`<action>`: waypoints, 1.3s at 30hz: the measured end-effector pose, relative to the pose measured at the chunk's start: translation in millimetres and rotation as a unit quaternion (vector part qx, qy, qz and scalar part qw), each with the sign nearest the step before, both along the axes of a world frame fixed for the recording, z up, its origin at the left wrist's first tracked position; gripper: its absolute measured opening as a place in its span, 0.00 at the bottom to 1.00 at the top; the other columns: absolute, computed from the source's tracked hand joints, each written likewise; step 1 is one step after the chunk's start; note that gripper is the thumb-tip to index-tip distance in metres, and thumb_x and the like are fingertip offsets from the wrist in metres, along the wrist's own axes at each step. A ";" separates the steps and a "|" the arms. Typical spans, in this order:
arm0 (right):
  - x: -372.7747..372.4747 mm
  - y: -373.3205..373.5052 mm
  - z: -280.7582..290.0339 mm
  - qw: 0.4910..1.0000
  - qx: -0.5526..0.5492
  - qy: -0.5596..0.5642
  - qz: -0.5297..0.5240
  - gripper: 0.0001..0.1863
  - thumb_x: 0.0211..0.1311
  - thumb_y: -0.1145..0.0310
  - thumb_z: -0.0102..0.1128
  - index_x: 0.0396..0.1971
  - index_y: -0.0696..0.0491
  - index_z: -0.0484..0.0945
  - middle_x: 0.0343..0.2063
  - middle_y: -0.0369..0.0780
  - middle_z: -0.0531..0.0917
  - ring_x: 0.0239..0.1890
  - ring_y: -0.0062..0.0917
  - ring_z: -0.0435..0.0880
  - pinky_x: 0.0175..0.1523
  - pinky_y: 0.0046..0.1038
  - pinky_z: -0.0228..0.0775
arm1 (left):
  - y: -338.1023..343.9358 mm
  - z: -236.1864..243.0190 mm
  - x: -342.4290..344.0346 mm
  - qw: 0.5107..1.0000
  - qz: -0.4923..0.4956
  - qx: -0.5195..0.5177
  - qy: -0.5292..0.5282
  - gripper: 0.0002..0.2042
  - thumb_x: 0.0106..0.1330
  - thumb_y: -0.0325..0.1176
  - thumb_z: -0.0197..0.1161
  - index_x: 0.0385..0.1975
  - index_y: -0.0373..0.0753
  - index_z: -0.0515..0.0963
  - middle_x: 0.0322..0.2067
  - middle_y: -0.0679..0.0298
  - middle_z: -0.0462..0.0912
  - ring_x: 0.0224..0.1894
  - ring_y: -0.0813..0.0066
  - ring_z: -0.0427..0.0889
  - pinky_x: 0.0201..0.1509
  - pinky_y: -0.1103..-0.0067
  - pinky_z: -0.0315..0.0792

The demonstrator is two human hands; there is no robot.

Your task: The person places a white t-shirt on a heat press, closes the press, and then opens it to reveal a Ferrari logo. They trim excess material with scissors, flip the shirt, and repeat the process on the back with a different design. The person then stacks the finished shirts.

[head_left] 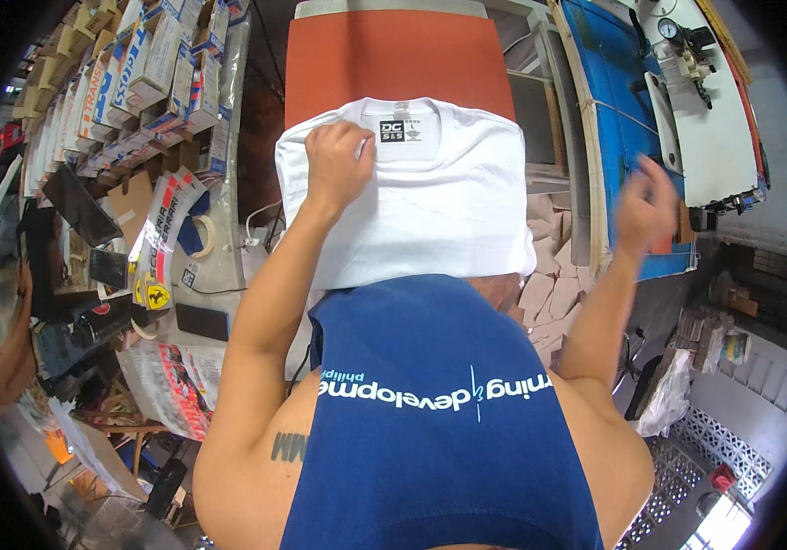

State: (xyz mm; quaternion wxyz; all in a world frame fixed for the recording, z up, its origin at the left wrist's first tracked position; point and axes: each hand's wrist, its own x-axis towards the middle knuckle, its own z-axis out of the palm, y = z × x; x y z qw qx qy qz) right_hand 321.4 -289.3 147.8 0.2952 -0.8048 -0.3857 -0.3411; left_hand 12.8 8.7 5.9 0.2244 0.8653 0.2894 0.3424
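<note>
A white T-shirt (448,215) lies flat over an orange-red board (403,55), its collar toward the far side. Inside the neck a black printed label (393,131) shows. My left hand (338,165) is over the shirt just left of the collar, fingers curled closed; whether cloth is pinched in them is hidden. Off to the right of the shirt, my right hand (647,206) is raised over the edge of a blue panel (618,119). Motion smears its fingers, so their state does not show.
Stacked long cardboard boxes (151,78) fill the far left. A tape roll (199,236), a dark phone (202,321) and printed stickers (160,247) lie on the left-hand table. At far right, a pressure gauge (668,29) sits on a white-topped machine (710,119).
</note>
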 end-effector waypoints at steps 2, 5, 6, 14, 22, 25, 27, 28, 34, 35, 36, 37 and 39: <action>38.5 -66.9 21.9 0.972 0.040 -0.044 -0.226 0.10 0.63 0.70 0.66 0.43 0.53 0.88 0.40 0.40 0.89 0.43 0.35 0.87 0.51 0.36 0.78 | -9.9 -7.4 -9.1 1.000 -0.003 0.029 -0.002 0.08 0.60 0.31 0.70 0.38 0.41 0.88 0.37 0.65 0.86 0.46 0.62 0.80 0.61 0.63 0.66; 74.0 -126.4 39.0 0.967 -0.052 -0.019 -0.250 0.20 0.71 0.54 0.61 0.47 0.57 0.84 0.47 0.47 0.86 0.51 0.41 0.83 0.57 0.41 0.74 | -20.8 -14.5 -11.0 0.999 0.007 0.054 -0.001 0.09 0.60 0.31 0.72 0.41 0.41 0.89 0.38 0.66 0.85 0.46 0.64 0.79 0.62 0.62 0.67; 81.2 -134.9 41.5 0.966 -0.095 0.014 -0.241 0.24 0.72 0.49 0.59 0.48 0.57 0.84 0.48 0.48 0.85 0.53 0.43 0.82 0.58 0.41 0.73 | -22.1 -15.4 -9.9 0.998 0.013 0.062 -0.013 0.09 0.61 0.31 0.71 0.40 0.42 0.89 0.38 0.66 0.85 0.46 0.64 0.79 0.62 0.62 0.66; 107.9 -132.0 41.8 0.929 -0.233 0.147 -0.249 0.33 0.74 0.39 0.51 0.42 0.61 0.81 0.46 0.57 0.84 0.52 0.57 0.78 0.58 0.50 0.69 | -22.7 -14.7 -8.7 0.995 0.003 0.101 -0.002 0.07 0.61 0.31 0.71 0.39 0.44 0.89 0.37 0.66 0.83 0.46 0.62 0.78 0.61 0.62 0.67; 117.4 -130.2 37.6 0.939 -0.213 0.142 -0.231 0.35 0.72 0.38 0.54 0.40 0.63 0.83 0.44 0.61 0.84 0.52 0.59 0.80 0.56 0.51 0.70 | -21.8 -19.2 -7.7 0.992 0.013 0.127 0.002 0.07 0.63 0.32 0.71 0.38 0.44 0.90 0.37 0.67 0.84 0.45 0.63 0.79 0.57 0.64 0.69; 101.3 -120.3 42.3 0.940 -0.226 0.117 -0.228 0.37 0.72 0.37 0.53 0.39 0.64 0.83 0.43 0.60 0.85 0.52 0.59 0.80 0.58 0.51 0.70 | -22.6 -18.8 -8.2 0.990 0.017 0.138 0.004 0.06 0.64 0.33 0.71 0.38 0.44 0.90 0.37 0.66 0.85 0.44 0.64 0.80 0.56 0.65 0.70; 84.9 -110.6 44.0 0.946 -0.220 0.111 -0.212 0.36 0.72 0.38 0.53 0.39 0.64 0.83 0.43 0.60 0.85 0.51 0.59 0.80 0.59 0.51 0.70 | -23.7 -17.9 -8.2 0.990 0.017 0.138 0.004 0.06 0.63 0.33 0.70 0.38 0.45 0.90 0.37 0.66 0.85 0.44 0.64 0.80 0.55 0.65 0.70; 75.2 -104.8 43.7 0.946 -0.218 0.105 -0.214 0.36 0.73 0.38 0.53 0.39 0.64 0.83 0.43 0.59 0.85 0.51 0.59 0.80 0.59 0.51 0.69 | -24.3 -17.6 -8.0 0.990 0.019 0.138 0.003 0.06 0.63 0.33 0.70 0.37 0.45 0.90 0.37 0.66 0.85 0.44 0.64 0.80 0.55 0.65 0.70; -0.3 -61.8 30.5 0.975 -0.174 0.027 -0.133 0.30 0.72 0.43 0.58 0.41 0.61 0.83 0.43 0.55 0.85 0.52 0.55 0.78 0.58 0.51 0.68 | -24.7 -16.5 -7.1 0.991 0.014 0.128 -0.020 0.05 0.61 0.32 0.70 0.35 0.46 0.89 0.35 0.67 0.85 0.44 0.61 0.80 0.58 0.62 0.70; -14.0 -53.7 28.5 0.980 -0.162 0.018 -0.114 0.28 0.71 0.45 0.60 0.41 0.60 0.83 0.43 0.53 0.85 0.52 0.54 0.77 0.58 0.51 0.68 | -24.7 -17.5 -7.5 0.991 0.016 0.131 -0.020 0.05 0.61 0.32 0.70 0.35 0.46 0.89 0.35 0.67 0.85 0.44 0.61 0.80 0.58 0.62 0.70; -29.2 -47.2 26.4 0.988 -0.133 0.007 -0.079 0.26 0.71 0.46 0.61 0.40 0.59 0.83 0.43 0.52 0.85 0.52 0.53 0.77 0.59 0.50 0.66 | -24.4 -18.1 -7.4 0.990 0.014 0.135 -0.021 0.05 0.61 0.32 0.70 0.35 0.46 0.89 0.35 0.67 0.85 0.44 0.62 0.80 0.58 0.61 0.70; -43.3 -40.2 25.7 0.991 -0.119 0.017 -0.051 0.25 0.71 0.48 0.61 0.40 0.59 0.83 0.42 0.51 0.85 0.52 0.52 0.78 0.60 0.49 0.66 | -24.3 -19.3 -7.6 0.991 0.016 0.132 -0.025 0.05 0.61 0.31 0.70 0.35 0.46 0.89 0.35 0.66 0.85 0.44 0.61 0.80 0.58 0.62 0.70; -70.4 -25.8 25.4 0.994 -0.104 0.018 -0.019 0.24 0.69 0.48 0.64 0.42 0.58 0.83 0.43 0.49 0.85 0.53 0.49 0.78 0.62 0.49 0.63 | -23.7 -21.0 -7.1 0.991 0.014 0.129 -0.031 0.06 0.61 0.31 0.69 0.36 0.44 0.89 0.35 0.66 0.85 0.44 0.61 0.80 0.59 0.62 0.70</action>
